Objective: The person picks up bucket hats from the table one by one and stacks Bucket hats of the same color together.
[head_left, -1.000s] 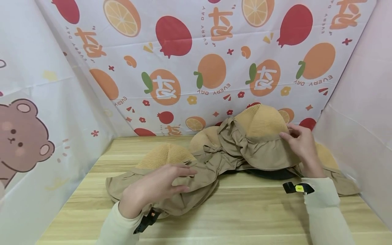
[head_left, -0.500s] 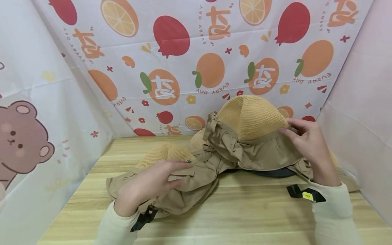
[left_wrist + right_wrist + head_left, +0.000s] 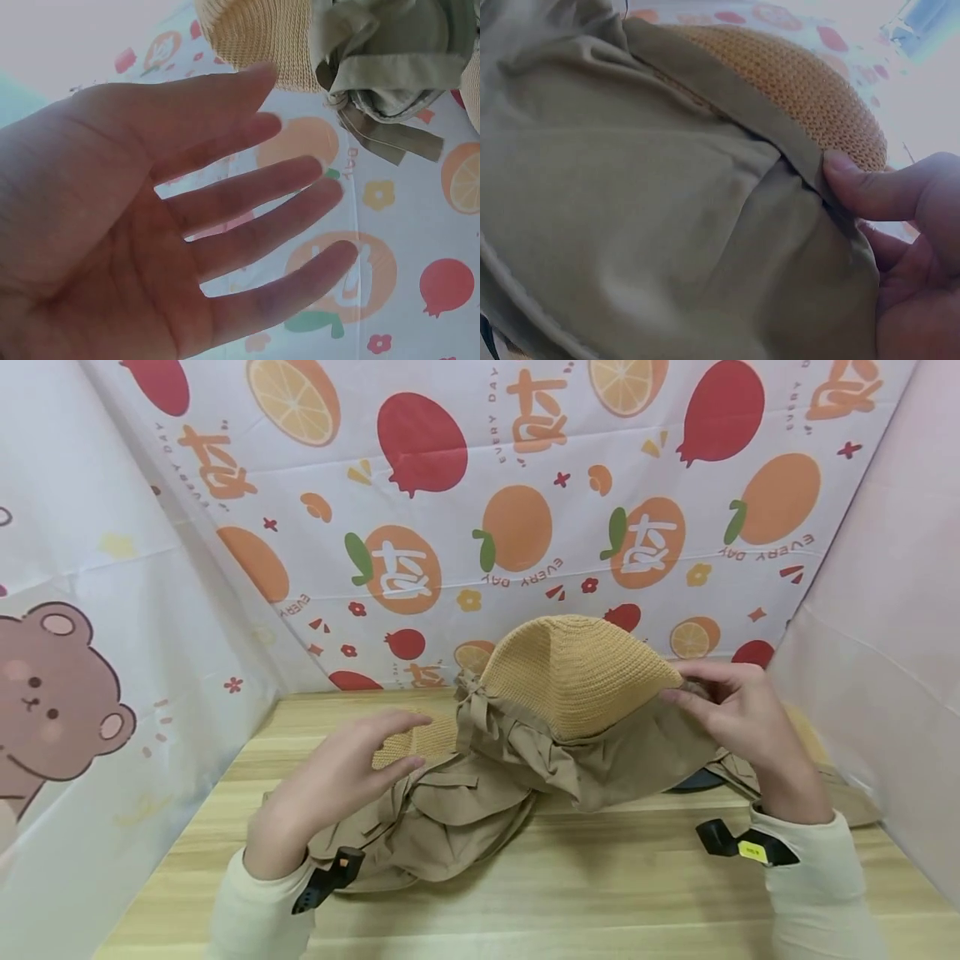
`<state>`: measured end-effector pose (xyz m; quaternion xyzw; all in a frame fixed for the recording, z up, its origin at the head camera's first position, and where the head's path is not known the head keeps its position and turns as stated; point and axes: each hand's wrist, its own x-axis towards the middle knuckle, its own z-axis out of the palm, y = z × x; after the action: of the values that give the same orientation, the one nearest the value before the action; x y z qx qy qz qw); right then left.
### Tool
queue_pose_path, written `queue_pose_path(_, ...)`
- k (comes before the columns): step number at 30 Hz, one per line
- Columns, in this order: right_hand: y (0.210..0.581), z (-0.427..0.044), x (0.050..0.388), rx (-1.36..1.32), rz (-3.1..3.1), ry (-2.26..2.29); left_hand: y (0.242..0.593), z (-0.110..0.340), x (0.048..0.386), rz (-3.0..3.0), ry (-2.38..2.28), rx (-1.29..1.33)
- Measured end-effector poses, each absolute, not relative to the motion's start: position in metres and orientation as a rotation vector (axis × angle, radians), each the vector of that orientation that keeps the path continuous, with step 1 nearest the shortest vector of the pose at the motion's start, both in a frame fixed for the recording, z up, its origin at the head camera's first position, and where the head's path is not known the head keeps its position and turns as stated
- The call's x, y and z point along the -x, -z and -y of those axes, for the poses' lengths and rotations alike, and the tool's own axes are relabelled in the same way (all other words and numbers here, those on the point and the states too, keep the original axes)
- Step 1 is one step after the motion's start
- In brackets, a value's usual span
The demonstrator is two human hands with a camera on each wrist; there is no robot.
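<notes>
Here the inward-angled right hand [image 3: 742, 717] pinches a hat [image 3: 588, 677].

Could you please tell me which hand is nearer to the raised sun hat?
Right. The right hand pinches the raised sun hat at its right side; the left hand is apart from it, on its left.

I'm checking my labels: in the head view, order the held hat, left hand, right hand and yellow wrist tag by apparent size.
1. The held hat, largest
2. The left hand and right hand, too alike to rank
3. The yellow wrist tag, smallest
</notes>
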<state>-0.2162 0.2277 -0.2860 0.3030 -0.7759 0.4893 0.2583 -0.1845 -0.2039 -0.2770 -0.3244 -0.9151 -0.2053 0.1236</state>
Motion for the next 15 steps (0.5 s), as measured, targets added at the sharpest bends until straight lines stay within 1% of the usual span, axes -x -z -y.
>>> queue_pose_path(3,0.287,-0.222,0.217,-0.906,2.106,-1.327,0.276,0.206,0.185,2.648,0.607,0.918)
queue_pose_path(8,0.288,-0.213,0.213,-0.915,2.157,-1.291,0.277,0.207,0.186,2.699,0.624,0.874)
queue_pose_path(15,0.287,-0.205,0.206,-0.967,2.143,-1.354,0.280,0.205,0.188,2.814,0.676,0.866)
